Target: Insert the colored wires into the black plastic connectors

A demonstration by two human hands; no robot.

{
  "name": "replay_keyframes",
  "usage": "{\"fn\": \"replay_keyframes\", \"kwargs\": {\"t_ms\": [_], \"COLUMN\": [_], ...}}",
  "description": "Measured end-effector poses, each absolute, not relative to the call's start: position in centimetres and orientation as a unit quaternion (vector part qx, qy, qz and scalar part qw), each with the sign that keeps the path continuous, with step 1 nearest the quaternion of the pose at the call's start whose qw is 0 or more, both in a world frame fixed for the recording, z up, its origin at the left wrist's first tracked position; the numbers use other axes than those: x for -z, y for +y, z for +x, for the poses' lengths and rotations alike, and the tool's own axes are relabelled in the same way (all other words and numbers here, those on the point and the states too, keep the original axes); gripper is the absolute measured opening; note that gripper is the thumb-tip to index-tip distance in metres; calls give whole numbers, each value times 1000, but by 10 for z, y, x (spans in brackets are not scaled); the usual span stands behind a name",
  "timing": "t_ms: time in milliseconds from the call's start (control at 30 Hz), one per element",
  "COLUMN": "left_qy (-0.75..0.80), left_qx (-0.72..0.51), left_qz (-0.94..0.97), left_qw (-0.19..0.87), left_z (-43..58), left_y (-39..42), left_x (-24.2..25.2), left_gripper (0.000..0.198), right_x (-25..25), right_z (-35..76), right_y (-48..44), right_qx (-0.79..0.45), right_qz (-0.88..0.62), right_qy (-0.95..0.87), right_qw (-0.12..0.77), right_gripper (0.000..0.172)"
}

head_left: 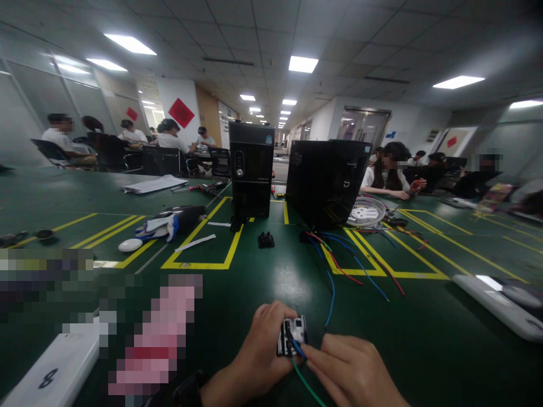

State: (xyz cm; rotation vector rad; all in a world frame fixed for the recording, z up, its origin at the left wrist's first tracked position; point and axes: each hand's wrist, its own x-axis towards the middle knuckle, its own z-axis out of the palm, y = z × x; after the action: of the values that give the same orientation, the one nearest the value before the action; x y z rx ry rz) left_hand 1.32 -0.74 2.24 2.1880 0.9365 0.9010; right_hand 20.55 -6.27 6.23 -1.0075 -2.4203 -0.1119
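My left hand is closed around a small square black-and-silver electrical part, thumb and fingers gripping its edges. A short blue wire meets the face of this part. My right hand pinches the blue wire between thumb and forefinger, just to the right of the part. From the part's lower edge a green wire runs down beneath my right hand. Another stretch of blue wire rises behind my right hand; whether it joins the pinched one I cannot tell.
Two black computer towers stand ahead on the green table. A small black part lies before them, with loose red and blue wires to its right. A white basket sits beyond. White cases flank both sides; people sit farther back.
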Motion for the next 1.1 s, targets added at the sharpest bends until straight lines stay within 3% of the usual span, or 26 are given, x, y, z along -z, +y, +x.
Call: {"fn": "replay_keyframes", "kwargs": {"t_ms": [267,600,900,1100], "left_qy": [343,349,349,347], "left_qx": [-339,-341,-336,-339], "left_qz": [823,822,823,823], "left_qw": [300,293,297,295], "left_z": [12,13,12,12], "left_y": [-6,-7,-6,-8], "left_x": [-23,-21,-22,-19], "left_gripper": [43,43,43,45], "right_x": [-72,-57,-72,-67], "right_z": [211,205,210,210], "right_y": [-64,-64,-62,-63], "right_qx": [-4,90,15,67], "right_qz": [-420,-377,-413,-401], "right_qy": [-890,-871,-896,-877], "right_qw": [174,301,163,256], "right_gripper": [21,24,23,27]}}
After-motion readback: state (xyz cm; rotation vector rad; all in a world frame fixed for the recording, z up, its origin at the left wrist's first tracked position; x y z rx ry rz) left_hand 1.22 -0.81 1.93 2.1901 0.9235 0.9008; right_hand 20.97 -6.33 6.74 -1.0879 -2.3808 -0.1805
